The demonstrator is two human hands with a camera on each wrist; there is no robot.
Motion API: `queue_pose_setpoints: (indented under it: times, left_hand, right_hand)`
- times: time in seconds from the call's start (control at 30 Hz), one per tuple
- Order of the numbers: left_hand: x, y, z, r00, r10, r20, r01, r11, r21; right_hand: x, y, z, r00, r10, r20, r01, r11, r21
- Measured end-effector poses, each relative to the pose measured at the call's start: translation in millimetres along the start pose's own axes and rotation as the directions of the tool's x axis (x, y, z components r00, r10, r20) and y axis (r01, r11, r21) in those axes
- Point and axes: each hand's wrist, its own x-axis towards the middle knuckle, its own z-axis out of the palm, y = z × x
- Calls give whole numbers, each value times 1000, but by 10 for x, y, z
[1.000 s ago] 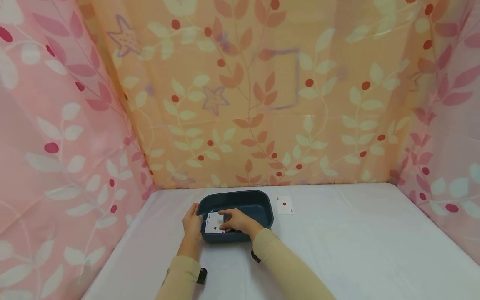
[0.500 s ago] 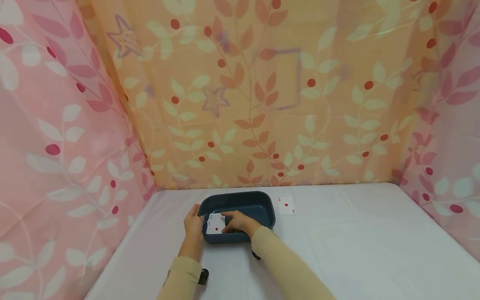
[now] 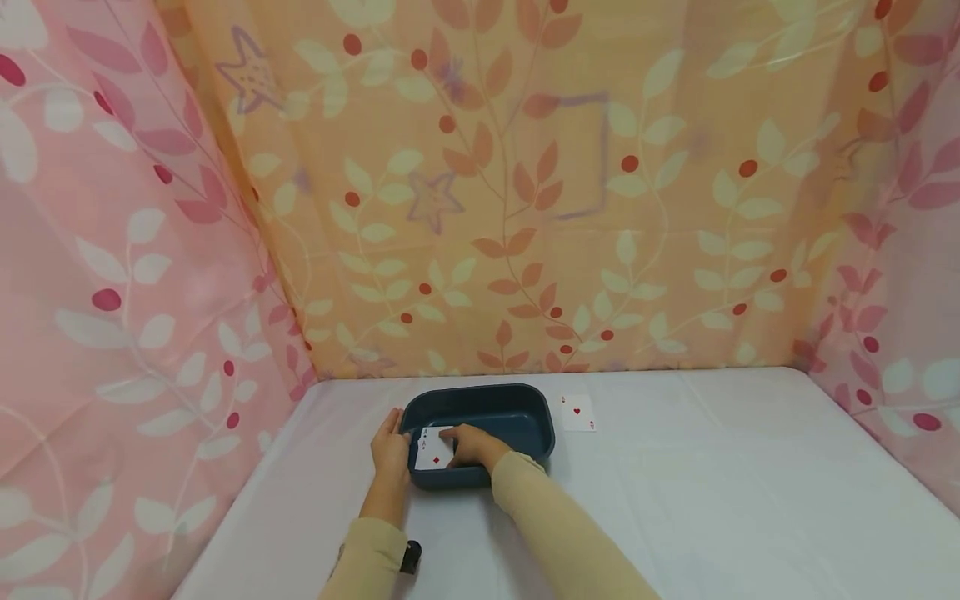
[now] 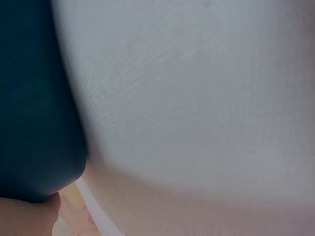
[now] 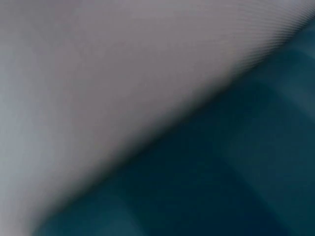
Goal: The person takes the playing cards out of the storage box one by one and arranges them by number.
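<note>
A dark blue rectangular tray [image 3: 480, 478] with rounded corners stands on the white-covered table. At its left end my left hand [image 3: 389, 450] grips the wall, thumb by the rim and fingers along the outside; the left wrist view shows part of that hand [image 4: 27, 216] beside the tray wall [image 4: 34, 98]. Inside the tray's left part lies a small fanned stack of playing cards [image 3: 431, 457], a red diamond showing on the top one. My right hand [image 3: 477, 447] reaches in over the near wall and pinches the cards' right side between thumb and index finger.
Just right of the tray a single playing card, an ace of hearts [image 3: 577, 412], lies face up on the white tabletop [image 3: 690, 483]. A yellow leaf-patterned curtain [image 3: 525, 183] closes off the back, with pink curtains [image 3: 150, 333] at both sides.
My right hand and forearm have shifted slightly left, the index finger further over the cards. The left hand keeps its hold on the tray. The head view has turned a little.
</note>
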Motion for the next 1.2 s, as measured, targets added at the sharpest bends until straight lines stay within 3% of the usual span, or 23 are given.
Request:
queue_pose_setpoints:
  times: [0.27,0.77,1.03,1.2]
  left_hand:
    - [-17,10,21,1000,1,-15,-1,1000,5]
    - [-13,48,-4,1000,0,14,0,1000,-12]
    - [-5,37,12,1000,-30,-8,30,1000,10]
    - [5,29,13,999,-27,-17,27,1000,9]
  right_hand:
    - [-29,-14,-14,1000,-21,-5,22,1000,13]
    - [-82,27,-55,985,-166,-42,171,961,218]
    - [-105,-20,-85,998,-66,0,62,933,355]
    - [-147,-40,-122,1000,-16,-24,25,877,480]
